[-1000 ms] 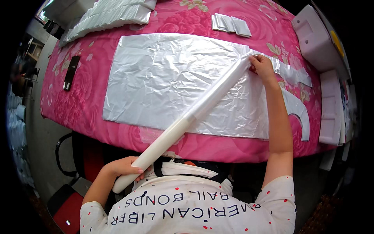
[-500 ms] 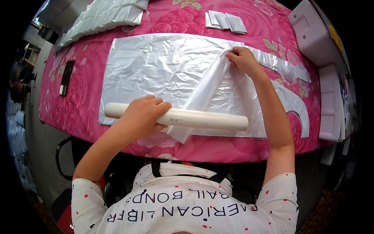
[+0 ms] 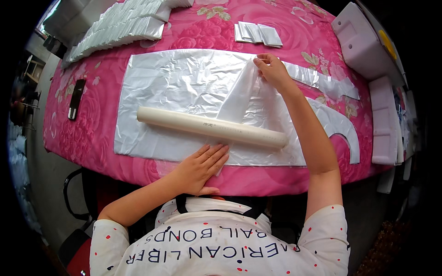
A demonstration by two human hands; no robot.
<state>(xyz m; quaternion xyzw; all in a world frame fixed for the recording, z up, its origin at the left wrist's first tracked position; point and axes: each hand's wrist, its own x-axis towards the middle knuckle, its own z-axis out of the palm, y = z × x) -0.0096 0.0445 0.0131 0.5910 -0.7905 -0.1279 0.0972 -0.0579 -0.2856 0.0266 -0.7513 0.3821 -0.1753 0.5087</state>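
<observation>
Because the left hand [image 3: 203,166] has released the white tube [image 3: 212,127], it lies flat and open, seemingly free to steady the plastic film [image 3: 240,94] the right hand [image 3: 273,73] pinches.

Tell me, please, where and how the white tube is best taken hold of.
Probably around the middle of the white tube, from above and the near side, with the left hand: the tube is straight and round, lies crosswise on the plastic sheeting with its middle uncovered, and that hand rests flat just short of it. The right hand is pinching plastic.
</observation>
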